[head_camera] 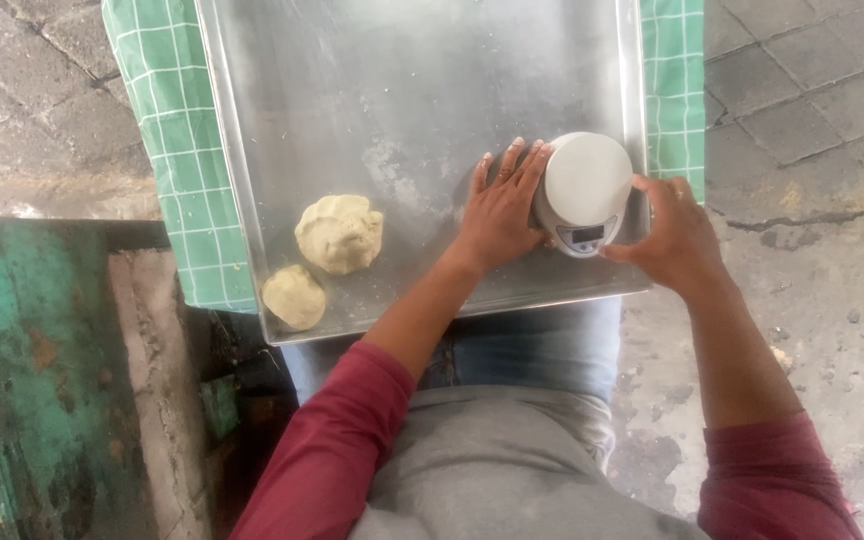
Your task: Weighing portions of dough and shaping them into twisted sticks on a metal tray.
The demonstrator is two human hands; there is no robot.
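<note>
I see a small kitchen scale (pixel 586 192) with a round, pale grey-white weighing platform on a silver base. A small rectangular display sits on the front edge of the base, facing me; its reading is too small to make out. The platform carries nothing.

The scale stands in the near right corner of a large metal tray (pixel 402 90), close against the tray's right rim. The tray rests across my lap on a green checked cloth (pixel 167 130) and shows a dusting of flour on its surface.

My left hand (pixel 500 205) lies flat on the tray with the palm down. Its fingers (pixel 512 165) are extended and slightly spread, and their inner edge touches the left side of the scale base. My right hand (pixel 677 235) reaches in from outside the tray rim. Its thumb touches the right edge of the platform, and the remaining fingers curl around the far right side; I cannot tell how firmly they press. The scale therefore sits between both hands, bracketed on left and right.

A larger lump of dough (pixel 340 233) and a smaller dough ball (pixel 294 296) lie on the near left part of the tray, just beside each other and well apart from the scale and from both hands.
</note>
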